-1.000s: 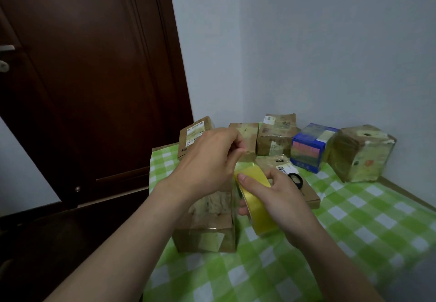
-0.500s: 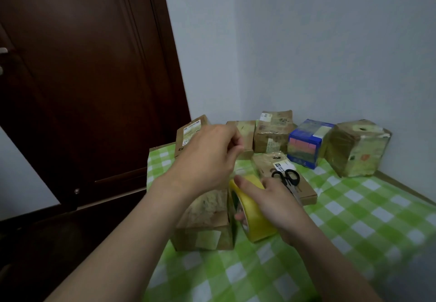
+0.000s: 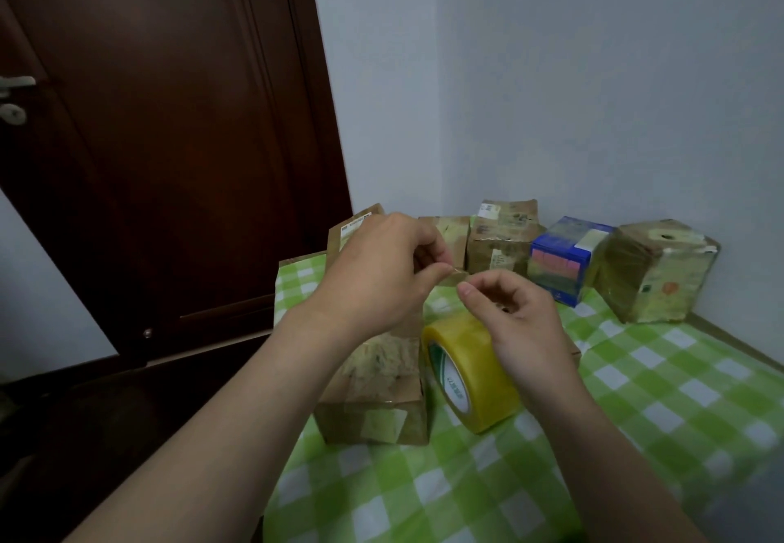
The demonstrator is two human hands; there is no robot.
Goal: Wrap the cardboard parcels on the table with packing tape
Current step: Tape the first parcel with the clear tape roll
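Tape roll (image 3: 471, 372) stands on its edge on the checked table (image 3: 662, 377), right beside the nearest parcel (image 3: 373, 398), I think so that the strip can run straight onto the cardboard. My left hand (image 3: 382, 275) pinches the loose tape end (image 3: 456, 277) between thumb and forefinger, held up clear, probably so it won't stick back down. My right hand (image 3: 524, 321) hovers over the roll with fingers curled, forefinger tip just beside that end; whether it grips it I cannot tell. More parcels (image 3: 502, 237) sit along the wall (image 3: 594, 96), out of my way.
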